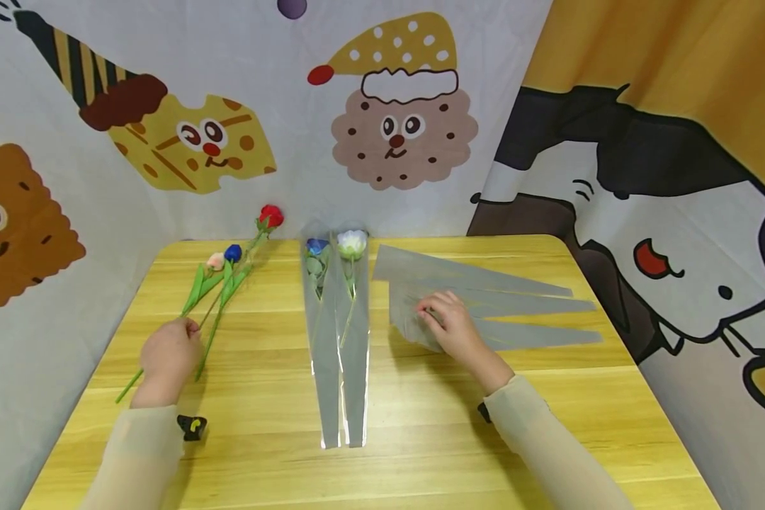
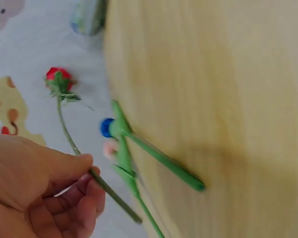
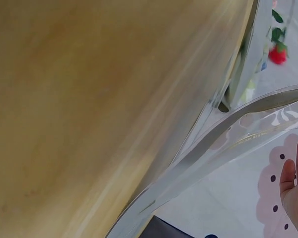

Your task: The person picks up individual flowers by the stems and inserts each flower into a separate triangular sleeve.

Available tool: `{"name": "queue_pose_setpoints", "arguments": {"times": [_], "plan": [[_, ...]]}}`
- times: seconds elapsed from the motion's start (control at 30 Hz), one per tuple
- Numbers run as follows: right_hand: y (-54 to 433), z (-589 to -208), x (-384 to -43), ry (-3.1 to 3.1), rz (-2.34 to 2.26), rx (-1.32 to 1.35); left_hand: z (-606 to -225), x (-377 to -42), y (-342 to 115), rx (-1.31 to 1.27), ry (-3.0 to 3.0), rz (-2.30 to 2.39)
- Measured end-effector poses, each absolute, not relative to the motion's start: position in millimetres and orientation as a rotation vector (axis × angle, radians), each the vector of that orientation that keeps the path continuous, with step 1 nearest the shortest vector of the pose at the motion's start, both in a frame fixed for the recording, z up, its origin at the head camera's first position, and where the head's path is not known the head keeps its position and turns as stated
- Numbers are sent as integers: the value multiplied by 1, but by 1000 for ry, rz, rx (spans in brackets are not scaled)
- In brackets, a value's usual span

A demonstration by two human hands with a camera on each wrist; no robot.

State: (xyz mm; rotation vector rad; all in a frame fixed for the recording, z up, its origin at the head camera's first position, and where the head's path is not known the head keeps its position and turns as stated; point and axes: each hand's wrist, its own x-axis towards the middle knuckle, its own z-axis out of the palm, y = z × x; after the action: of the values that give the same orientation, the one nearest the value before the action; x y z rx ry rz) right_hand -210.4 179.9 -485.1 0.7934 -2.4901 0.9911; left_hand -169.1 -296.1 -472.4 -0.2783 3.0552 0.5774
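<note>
Progress, head view: two flowers are already sleeved, the blue flower (image 1: 316, 247) and the white flower (image 1: 352, 243), lying side by side in clear cones mid-table. Three are left loose on your left: red rose (image 1: 270, 215), a small blue one (image 1: 232, 253) and a pink one (image 1: 215, 261). I'd call it two of five done. Your left hand (image 1: 168, 356) is closed around the red rose's stem low down. Your right hand (image 1: 449, 324) lies on the stack of empty clear sleeves (image 1: 484, 304), fingertips at the top one; whether it pinches or just presses, I cannot tell. Table (image 1: 421, 425) is yellow wood.

Left wrist view: fingers (image 2: 84, 191) curled round the red rose stem (image 2: 69, 136), bloom (image 2: 58, 77) out past the table edge, so the rose looks lifted. The blue and pink flowers lie just beside it, blurred.

Right wrist view: a clear sleeve (image 3: 223, 144) is bowed up off the table. Only your fingertips (image 3: 295, 183) show at the frame edge, so grip is unconfirmed. Faint gold print runs along the sleeve edge, too small to read. No other writing anywhere; the backdrop is cartoon characters only.
</note>
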Motion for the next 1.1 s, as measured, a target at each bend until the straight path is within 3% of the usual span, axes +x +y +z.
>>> {"name": "queue_pose_setpoints", "arguments": {"times": [0.23, 0.63, 1.1], "plan": [[180, -485, -209, -2493, 1007, 784, -466, -167, -268, -92, 3251, 932], [174, -481, -207, -2484, 1006, 792, -468, -173, -207, 25, 3031, 1512], [164, -479, -205, -2476, 959, 824, -454, -180, -132, 12, 2669, 2269]]}}
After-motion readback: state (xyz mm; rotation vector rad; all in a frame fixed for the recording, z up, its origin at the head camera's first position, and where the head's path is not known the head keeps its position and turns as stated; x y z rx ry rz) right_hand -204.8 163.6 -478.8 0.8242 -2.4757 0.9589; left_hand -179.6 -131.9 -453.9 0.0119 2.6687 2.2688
